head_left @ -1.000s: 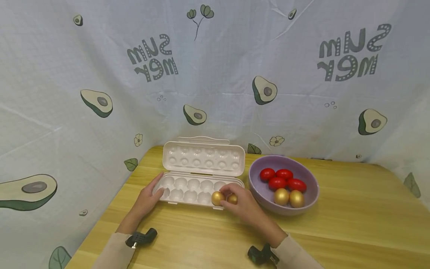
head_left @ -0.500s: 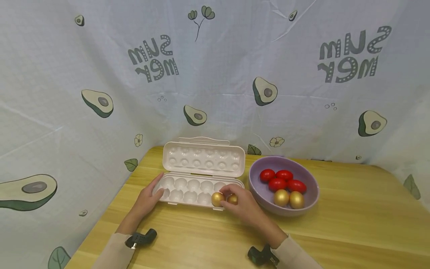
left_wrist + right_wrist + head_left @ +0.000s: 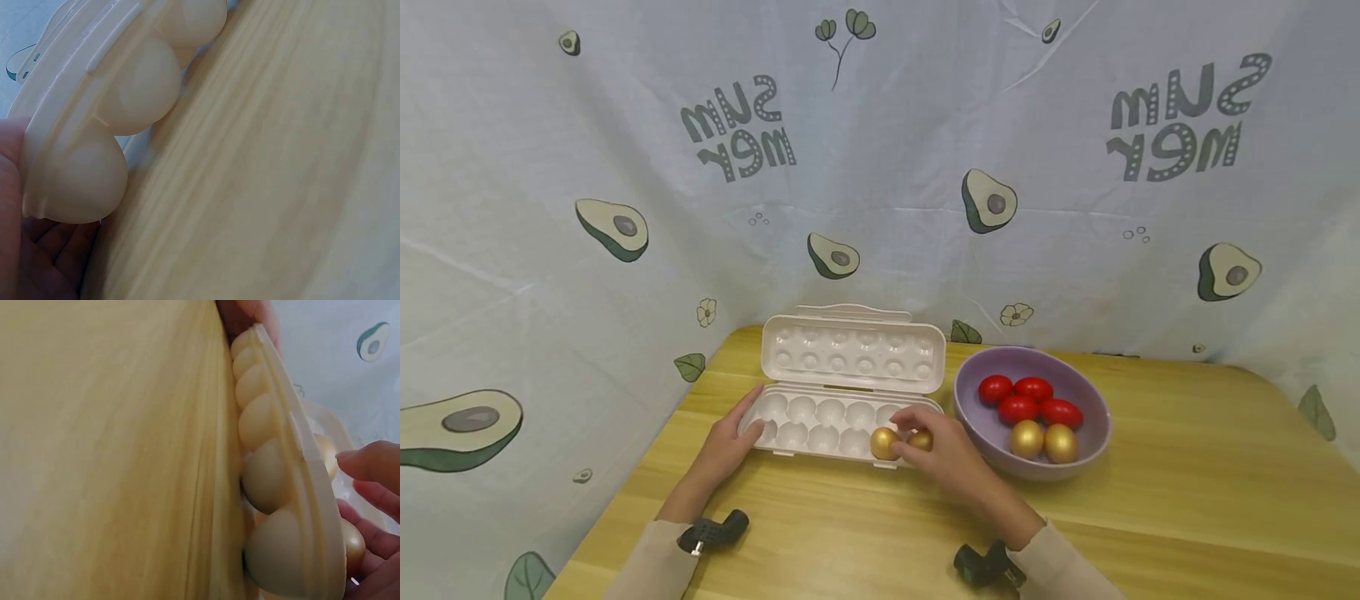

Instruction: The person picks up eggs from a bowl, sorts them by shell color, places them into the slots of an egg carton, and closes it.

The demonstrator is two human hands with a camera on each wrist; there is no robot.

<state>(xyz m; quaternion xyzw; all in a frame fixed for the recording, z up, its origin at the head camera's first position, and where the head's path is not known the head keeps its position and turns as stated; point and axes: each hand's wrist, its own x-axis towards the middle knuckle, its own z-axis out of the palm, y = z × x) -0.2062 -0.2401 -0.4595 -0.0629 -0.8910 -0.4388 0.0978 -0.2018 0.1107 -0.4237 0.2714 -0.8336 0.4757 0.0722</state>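
Observation:
A cream plastic egg carton (image 3: pixel 823 438) lies unfolded on the table, its lid (image 3: pixel 853 354) tipped back behind it. My left hand (image 3: pixel 724 447) grips the carton's left end; in the left wrist view the thumb lies at the rim and fingers (image 3: pixel 59 256) reach beneath. At the right end of the front row, my right hand (image 3: pixel 946 450) pinches a golden egg (image 3: pixel 884 443) between thumb and fingers. Beside it, a second golden egg (image 3: pixel 921 439) sits in the corner cup, partly covered by that hand. The right wrist view shows this egg (image 3: pixel 352 548) by the curled fingers.
A purple bowl (image 3: pixel 1093 400) stands just right of the carton. It holds several red eggs (image 3: pixel 1017 409) and two golden eggs (image 3: pixel 1027 439). Behind the wooden table (image 3: pixel 1187 467) hangs a pale curtain (image 3: pixel 887 150) with avocado prints.

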